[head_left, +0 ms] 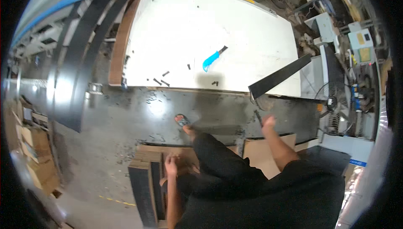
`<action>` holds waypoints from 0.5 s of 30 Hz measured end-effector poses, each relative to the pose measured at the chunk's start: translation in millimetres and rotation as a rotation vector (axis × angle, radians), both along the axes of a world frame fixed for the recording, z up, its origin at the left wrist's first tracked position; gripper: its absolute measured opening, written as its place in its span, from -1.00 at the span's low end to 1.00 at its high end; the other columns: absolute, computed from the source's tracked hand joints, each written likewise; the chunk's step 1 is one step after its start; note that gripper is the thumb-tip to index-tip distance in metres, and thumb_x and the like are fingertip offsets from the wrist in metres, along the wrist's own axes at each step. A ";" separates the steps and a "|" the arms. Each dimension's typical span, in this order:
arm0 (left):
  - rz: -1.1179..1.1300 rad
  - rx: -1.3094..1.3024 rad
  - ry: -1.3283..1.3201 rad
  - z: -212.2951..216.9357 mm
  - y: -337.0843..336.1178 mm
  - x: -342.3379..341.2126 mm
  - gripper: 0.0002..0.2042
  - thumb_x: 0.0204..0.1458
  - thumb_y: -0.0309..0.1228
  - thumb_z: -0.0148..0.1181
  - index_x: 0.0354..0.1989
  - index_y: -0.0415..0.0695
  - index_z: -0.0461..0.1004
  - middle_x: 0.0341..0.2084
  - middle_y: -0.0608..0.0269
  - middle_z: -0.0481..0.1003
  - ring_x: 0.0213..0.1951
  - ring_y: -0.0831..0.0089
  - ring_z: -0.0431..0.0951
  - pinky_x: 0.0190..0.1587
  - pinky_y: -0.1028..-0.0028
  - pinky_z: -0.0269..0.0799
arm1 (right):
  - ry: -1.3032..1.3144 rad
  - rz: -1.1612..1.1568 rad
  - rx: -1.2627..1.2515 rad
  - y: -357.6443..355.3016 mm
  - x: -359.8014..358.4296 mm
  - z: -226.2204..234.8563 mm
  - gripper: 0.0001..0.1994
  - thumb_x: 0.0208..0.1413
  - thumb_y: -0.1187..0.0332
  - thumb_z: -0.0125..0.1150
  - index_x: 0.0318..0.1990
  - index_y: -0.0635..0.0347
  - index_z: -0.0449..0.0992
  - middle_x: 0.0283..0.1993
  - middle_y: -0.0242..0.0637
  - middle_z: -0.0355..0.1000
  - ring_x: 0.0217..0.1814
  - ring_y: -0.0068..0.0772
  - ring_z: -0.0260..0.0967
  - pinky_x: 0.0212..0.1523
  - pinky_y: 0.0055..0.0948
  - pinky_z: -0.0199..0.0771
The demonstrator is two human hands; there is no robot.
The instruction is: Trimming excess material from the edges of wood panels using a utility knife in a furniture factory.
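The person's black shirt [268,199] lies nearest; left hand [171,164] beside stacked boards [142,189], fingers loosely parted; right hand [268,122] blurred against a dark strip [258,116], pinch impossible to tell

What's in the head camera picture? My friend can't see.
Someone's blurred right hand, perhaps holding a dark strip, is near a white table, the left hand beside stacked boards. On the table: a blue-handled knife and an overhanging black plank.

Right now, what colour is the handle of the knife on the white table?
The knife's handle is bright blue; it shows best in the head view.
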State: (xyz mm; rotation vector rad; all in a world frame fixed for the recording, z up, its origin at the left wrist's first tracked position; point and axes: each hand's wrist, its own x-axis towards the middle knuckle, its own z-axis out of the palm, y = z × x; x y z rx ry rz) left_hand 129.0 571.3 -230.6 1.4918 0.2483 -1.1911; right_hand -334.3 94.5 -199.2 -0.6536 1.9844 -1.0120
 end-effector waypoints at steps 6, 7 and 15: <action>-0.466 0.133 -0.411 30.4 -56.7 61.0 -0.60 0.43 -0.19 0.06 0.20 -0.25 0.55 -0.10 0.12 0.71 -0.11 0.37 0.67 -0.05 0.36 0.56 | -0.110 -0.008 0.312 -136.5 116.3 99.3 -0.03 0.12 -0.36 0.40 0.40 0.35 0.40 0.46 -0.10 0.39 0.32 -0.08 0.42 0.27 -0.14 0.43; -0.325 0.002 -0.295 41.6 -103.7 54.1 -0.61 0.40 -0.24 0.10 0.27 -0.21 0.51 -0.09 0.11 0.71 -0.11 0.38 0.68 -0.07 0.34 0.59 | -0.378 0.216 0.120 -155.6 62.8 88.9 -0.11 0.18 -0.28 0.39 0.46 0.20 0.34 0.47 -0.24 0.37 0.35 -0.03 0.38 0.33 -0.11 0.38; -0.456 -0.138 -0.398 119.0 -229.7 125.8 -0.51 0.42 -0.21 0.12 0.36 -0.31 0.38 0.00 0.01 0.67 0.01 0.29 0.67 0.12 0.33 0.58 | -0.378 0.160 0.266 -111.8 135.6 0.7 -0.47 0.40 0.07 0.30 0.34 0.22 0.42 0.32 -0.18 0.44 0.24 -0.13 0.42 0.17 -0.03 0.45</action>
